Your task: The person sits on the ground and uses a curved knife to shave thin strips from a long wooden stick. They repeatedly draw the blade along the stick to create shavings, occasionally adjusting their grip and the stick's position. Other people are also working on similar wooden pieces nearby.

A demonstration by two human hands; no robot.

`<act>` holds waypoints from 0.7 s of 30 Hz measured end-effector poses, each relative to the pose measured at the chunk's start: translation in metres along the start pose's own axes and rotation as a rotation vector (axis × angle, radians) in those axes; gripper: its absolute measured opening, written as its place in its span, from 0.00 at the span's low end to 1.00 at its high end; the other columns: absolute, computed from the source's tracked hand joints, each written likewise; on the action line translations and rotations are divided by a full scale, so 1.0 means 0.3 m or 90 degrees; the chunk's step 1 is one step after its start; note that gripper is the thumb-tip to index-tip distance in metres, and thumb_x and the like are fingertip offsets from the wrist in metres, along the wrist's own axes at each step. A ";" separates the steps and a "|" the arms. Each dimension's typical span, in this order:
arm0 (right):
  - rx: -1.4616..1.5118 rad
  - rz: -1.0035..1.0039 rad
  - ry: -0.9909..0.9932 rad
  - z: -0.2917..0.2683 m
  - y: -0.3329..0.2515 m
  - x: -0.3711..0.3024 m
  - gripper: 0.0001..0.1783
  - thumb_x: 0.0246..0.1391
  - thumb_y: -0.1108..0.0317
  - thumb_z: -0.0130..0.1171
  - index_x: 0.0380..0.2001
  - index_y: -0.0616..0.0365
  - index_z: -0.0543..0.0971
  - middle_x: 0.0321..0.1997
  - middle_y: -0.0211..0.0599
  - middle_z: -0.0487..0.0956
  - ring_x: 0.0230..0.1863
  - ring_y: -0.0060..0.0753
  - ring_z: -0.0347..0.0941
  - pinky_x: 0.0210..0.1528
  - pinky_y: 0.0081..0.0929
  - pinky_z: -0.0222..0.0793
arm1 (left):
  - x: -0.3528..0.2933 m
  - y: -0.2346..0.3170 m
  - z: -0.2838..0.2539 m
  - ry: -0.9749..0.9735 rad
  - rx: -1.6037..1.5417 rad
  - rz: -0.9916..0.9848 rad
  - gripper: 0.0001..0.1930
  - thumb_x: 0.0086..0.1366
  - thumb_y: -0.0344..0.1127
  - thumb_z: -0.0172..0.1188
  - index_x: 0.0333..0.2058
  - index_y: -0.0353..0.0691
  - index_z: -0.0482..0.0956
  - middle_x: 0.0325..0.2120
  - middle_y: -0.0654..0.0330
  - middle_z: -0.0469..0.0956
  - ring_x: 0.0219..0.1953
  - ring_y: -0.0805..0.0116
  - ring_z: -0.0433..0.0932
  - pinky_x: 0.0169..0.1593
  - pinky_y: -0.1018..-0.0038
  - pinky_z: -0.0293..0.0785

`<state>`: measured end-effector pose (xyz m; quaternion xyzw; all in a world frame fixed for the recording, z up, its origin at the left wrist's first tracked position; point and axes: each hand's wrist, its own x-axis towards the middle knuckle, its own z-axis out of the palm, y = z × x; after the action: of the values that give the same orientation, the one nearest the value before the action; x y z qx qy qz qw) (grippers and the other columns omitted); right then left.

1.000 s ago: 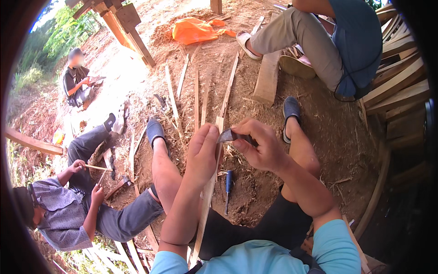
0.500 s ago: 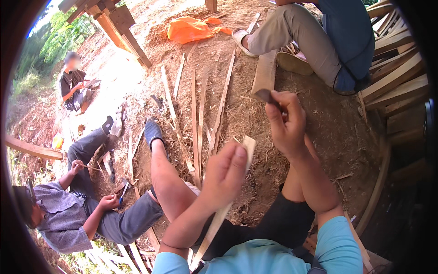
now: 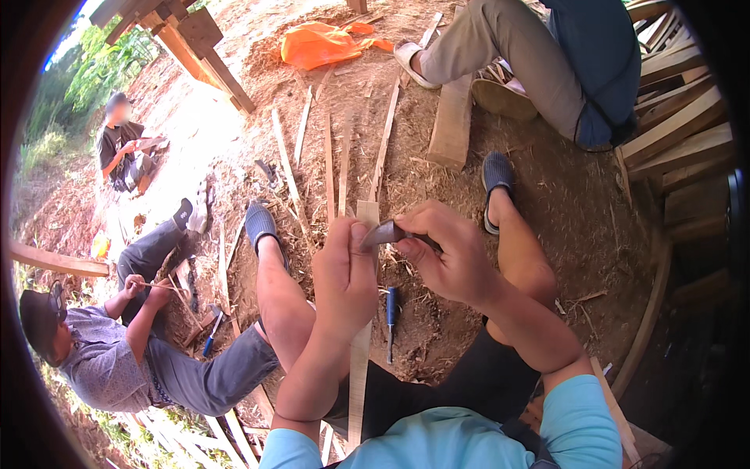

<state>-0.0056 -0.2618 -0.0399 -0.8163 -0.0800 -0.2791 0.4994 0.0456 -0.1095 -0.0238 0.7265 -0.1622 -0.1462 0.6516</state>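
Note:
My left hand (image 3: 345, 270) is closed around a long, pale wooden strip (image 3: 359, 391) that runs from just above my fist down toward my lap. Between thumb and fingers, my right hand (image 3: 449, 254) pinches a small dark curved piece (image 3: 382, 234); its kind is unclear, though it could be curled sandpaper. The dark piece meets the strip's upper end, right by my left thumb. On the soil between my legs lies a slim tool with a blue handle (image 3: 391, 306) and a metal shank, apart from both hands.
Several thin wooden strips (image 3: 384, 141) lie ahead, near a thick plank (image 3: 451, 125) and an orange plastic sheet (image 3: 324, 45). A person sits close at left, holding a thin stick (image 3: 160, 285); others sit at far left and upper right. Stacked lumber (image 3: 680, 125) borders the right.
My right hand has come down and left, bringing the dark piece against the strip. My left hand has shifted left and the strip stands straighter. The blue-handled tool has come into view.

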 end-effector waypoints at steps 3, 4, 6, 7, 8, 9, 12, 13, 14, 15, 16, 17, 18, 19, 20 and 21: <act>0.021 0.008 0.052 0.036 0.020 -0.009 0.08 0.51 0.72 0.61 0.34 0.61 0.75 0.27 0.41 0.74 0.25 0.43 0.73 0.25 0.32 0.68 | 0.004 -0.001 -0.003 0.003 0.026 -0.019 0.13 0.72 0.37 0.41 0.28 0.38 0.67 0.13 0.69 0.64 0.16 0.83 0.62 0.19 0.81 0.56; 0.009 -0.012 0.080 0.041 0.029 -0.013 0.08 0.52 0.71 0.61 0.35 0.61 0.75 0.27 0.40 0.74 0.24 0.40 0.72 0.24 0.30 0.67 | 0.002 0.002 0.005 0.000 -0.008 -0.028 0.13 0.72 0.37 0.41 0.28 0.38 0.67 0.12 0.69 0.64 0.15 0.83 0.62 0.19 0.81 0.56; -0.010 -0.057 0.133 0.048 0.049 -0.006 0.09 0.53 0.69 0.60 0.36 0.61 0.74 0.25 0.38 0.74 0.22 0.34 0.72 0.23 0.27 0.66 | -0.008 0.019 0.022 0.000 -0.074 -0.044 0.13 0.72 0.36 0.41 0.28 0.38 0.66 0.12 0.69 0.63 0.15 0.82 0.62 0.18 0.81 0.57; 0.014 0.066 0.166 0.039 0.064 0.004 0.10 0.54 0.68 0.59 0.37 0.61 0.74 0.25 0.36 0.74 0.22 0.30 0.72 0.23 0.26 0.66 | -0.017 0.025 0.024 -0.029 -0.079 -0.045 0.13 0.72 0.36 0.41 0.28 0.38 0.66 0.12 0.69 0.63 0.15 0.82 0.62 0.18 0.81 0.57; 0.040 0.187 0.195 0.019 0.085 0.020 0.10 0.55 0.68 0.59 0.37 0.61 0.74 0.24 0.35 0.74 0.22 0.26 0.71 0.23 0.24 0.65 | -0.032 0.030 0.023 -0.054 -0.086 -0.045 0.13 0.72 0.37 0.41 0.28 0.38 0.67 0.12 0.69 0.63 0.15 0.82 0.63 0.18 0.82 0.58; 0.065 0.308 0.222 -0.002 0.096 0.033 0.10 0.56 0.67 0.58 0.38 0.61 0.74 0.24 0.34 0.74 0.22 0.23 0.71 0.23 0.22 0.65 | -0.044 0.035 0.022 -0.079 -0.093 -0.044 0.13 0.72 0.37 0.41 0.28 0.38 0.67 0.12 0.69 0.63 0.15 0.82 0.63 0.18 0.82 0.58; -0.059 0.105 0.217 -0.073 0.089 0.057 0.09 0.58 0.66 0.57 0.39 0.60 0.73 0.23 0.30 0.74 0.23 0.16 0.69 0.23 0.19 0.63 | -0.049 0.003 0.031 -0.098 -0.104 -0.019 0.12 0.73 0.37 0.40 0.28 0.42 0.65 0.14 0.73 0.58 0.12 0.84 0.56 0.15 0.84 0.51; -0.005 0.125 0.170 -0.057 0.080 0.032 0.09 0.58 0.66 0.57 0.39 0.59 0.74 0.24 0.30 0.74 0.22 0.17 0.68 0.23 0.19 0.62 | -0.035 0.005 0.031 -0.071 -0.144 -0.029 0.13 0.73 0.37 0.40 0.28 0.43 0.65 0.13 0.73 0.58 0.12 0.83 0.55 0.15 0.84 0.51; 0.042 0.122 0.141 -0.036 0.070 0.010 0.10 0.58 0.66 0.57 0.39 0.59 0.74 0.24 0.30 0.74 0.22 0.17 0.68 0.23 0.19 0.62 | -0.016 0.003 0.024 -0.067 -0.142 -0.042 0.13 0.72 0.38 0.41 0.27 0.41 0.65 0.13 0.72 0.60 0.13 0.82 0.57 0.16 0.83 0.54; 0.086 0.122 0.118 -0.003 0.047 -0.008 0.10 0.57 0.65 0.57 0.39 0.59 0.74 0.25 0.30 0.74 0.22 0.17 0.68 0.23 0.19 0.62 | 0.006 0.000 -0.004 -0.072 -0.141 -0.055 0.14 0.72 0.38 0.41 0.27 0.40 0.65 0.13 0.70 0.61 0.14 0.81 0.60 0.17 0.82 0.56; 0.129 0.122 0.095 0.019 0.029 -0.022 0.11 0.57 0.65 0.58 0.39 0.59 0.74 0.25 0.30 0.74 0.22 0.17 0.67 0.23 0.19 0.62 | 0.022 -0.006 -0.023 -0.076 -0.139 -0.067 0.15 0.72 0.39 0.42 0.27 0.39 0.66 0.13 0.69 0.63 0.14 0.81 0.62 0.18 0.81 0.59; 0.108 0.143 0.015 0.010 0.001 -0.027 0.12 0.57 0.64 0.59 0.39 0.59 0.74 0.27 0.30 0.75 0.23 0.18 0.68 0.24 0.19 0.64 | 0.034 -0.022 -0.027 -0.060 -0.174 -0.058 0.15 0.72 0.40 0.42 0.27 0.38 0.66 0.13 0.69 0.63 0.14 0.81 0.62 0.18 0.81 0.59; 0.112 0.157 -0.019 0.014 0.003 -0.029 0.13 0.57 0.63 0.58 0.40 0.59 0.73 0.30 0.30 0.74 0.26 0.16 0.68 0.26 0.17 0.64 | 0.035 -0.026 -0.030 -0.065 -0.160 -0.057 0.15 0.72 0.40 0.42 0.27 0.38 0.66 0.13 0.69 0.63 0.14 0.81 0.63 0.18 0.81 0.59; 0.115 0.171 -0.053 0.020 0.010 -0.030 0.13 0.58 0.63 0.58 0.41 0.60 0.72 0.33 0.30 0.74 0.29 0.15 0.69 0.27 0.14 0.65 | 0.035 -0.024 -0.033 -0.069 -0.147 -0.056 0.15 0.72 0.40 0.42 0.27 0.38 0.66 0.13 0.69 0.63 0.15 0.81 0.63 0.18 0.81 0.59; 0.117 0.185 -0.090 0.020 0.012 -0.031 0.14 0.58 0.63 0.57 0.43 0.60 0.71 0.36 0.30 0.73 0.32 0.14 0.69 0.29 0.12 0.65 | 0.033 -0.022 -0.031 -0.071 -0.136 -0.055 0.15 0.72 0.40 0.42 0.27 0.38 0.66 0.13 0.69 0.63 0.15 0.81 0.63 0.18 0.81 0.60; 0.154 0.197 -0.077 0.019 0.010 -0.030 0.14 0.58 0.63 0.58 0.41 0.60 0.72 0.33 0.31 0.74 0.30 0.16 0.70 0.29 0.15 0.66 | 0.031 -0.018 -0.028 -0.075 -0.135 -0.058 0.15 0.72 0.40 0.42 0.27 0.39 0.66 0.13 0.69 0.63 0.15 0.81 0.64 0.18 0.81 0.60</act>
<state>-0.0098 -0.2570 -0.0491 -0.7680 -0.0169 -0.1378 0.6252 0.0580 -0.1053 -0.0284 0.6501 -0.1506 -0.2342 0.7070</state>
